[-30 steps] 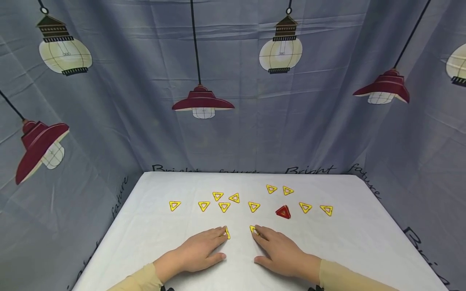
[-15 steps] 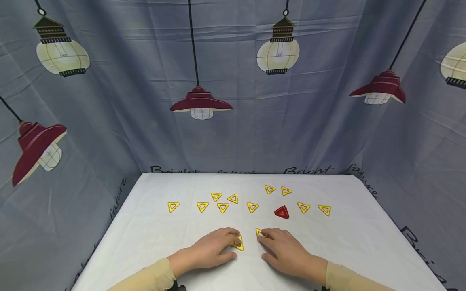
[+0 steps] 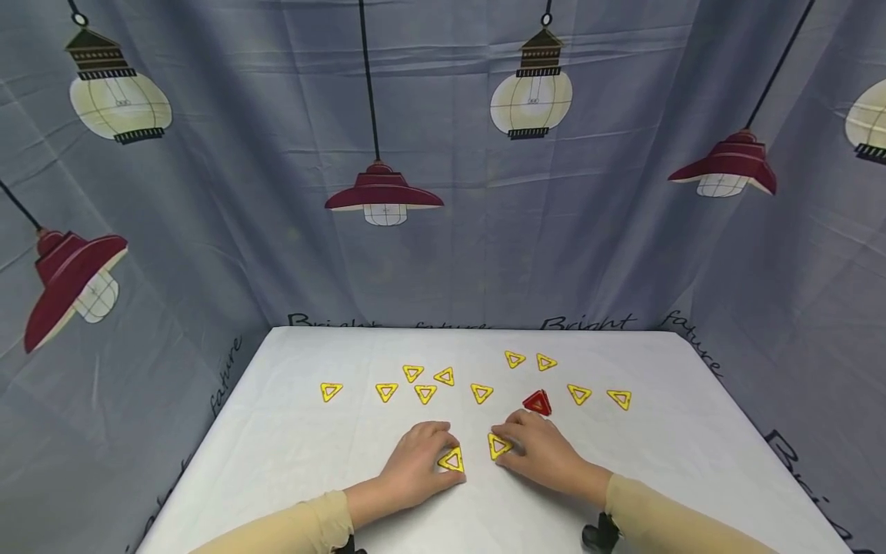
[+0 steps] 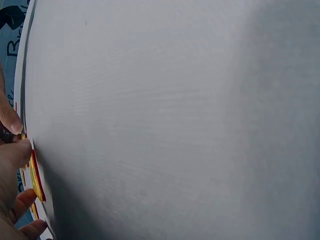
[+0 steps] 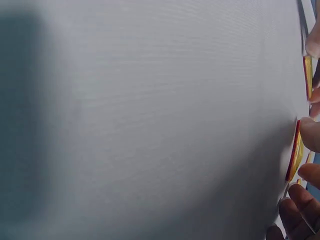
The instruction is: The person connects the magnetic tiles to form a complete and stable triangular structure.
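Note:
In the head view my left hand [image 3: 415, 465] has a yellow hollow triangular piece [image 3: 460, 459] between its thumb and index finger, low over the white table. To its right, my right hand [image 3: 543, 454] pinches a second yellow triangle [image 3: 492, 446] by its edges, with a small gap between the two pieces. Seen edge-on in the left wrist view, the left piece [image 4: 38, 180] shows a red underside and a yellow top. The right wrist view gives the same two-colour edge on the right hand's piece [image 5: 295, 155].
Several more yellow triangles lie beyond the hands, among them one at the far left [image 3: 323, 392] and one at the right [image 3: 627, 400]. A red triangle [image 3: 537, 402] lies just past the right hand. Grey curtain [image 3: 443, 269] surrounds the white table [image 3: 277, 438].
Both hands have gone from fingers laid over the two nearer triangles to pinching them at their edges. The left hand and its piece have shifted right; the right piece has moved slightly right.

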A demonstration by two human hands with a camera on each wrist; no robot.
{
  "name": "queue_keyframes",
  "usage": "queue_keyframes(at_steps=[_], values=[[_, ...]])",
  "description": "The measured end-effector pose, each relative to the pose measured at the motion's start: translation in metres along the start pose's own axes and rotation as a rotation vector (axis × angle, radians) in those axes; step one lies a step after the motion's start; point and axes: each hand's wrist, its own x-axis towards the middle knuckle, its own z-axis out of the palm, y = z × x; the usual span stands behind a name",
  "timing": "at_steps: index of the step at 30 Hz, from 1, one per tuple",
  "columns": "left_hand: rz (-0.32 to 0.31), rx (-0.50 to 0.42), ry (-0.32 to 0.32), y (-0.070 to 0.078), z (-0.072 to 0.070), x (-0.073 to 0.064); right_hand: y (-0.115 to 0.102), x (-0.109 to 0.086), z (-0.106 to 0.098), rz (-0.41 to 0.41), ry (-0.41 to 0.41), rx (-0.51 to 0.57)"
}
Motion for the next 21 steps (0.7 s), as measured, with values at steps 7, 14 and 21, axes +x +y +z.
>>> queue_keyframes(at_steps=[7, 14, 21], values=[[0.026, 0.015, 0.019, 0.0002, -0.0029, -0.0004, -0.0018, 0.0025, 0.0018, 0.007, 0.029, 0.002], [0.026, -0.001, 0.030, -0.0036, -0.0007, -0.0016, -0.0040, 0.0011, 0.0039, 0.044, 0.014, -0.015], [0.001, -0.012, 0.044, -0.0029, 0.0014, -0.0005, -0.0040, -0.0005, 0.0076, 0.076, 0.006, -0.015]])
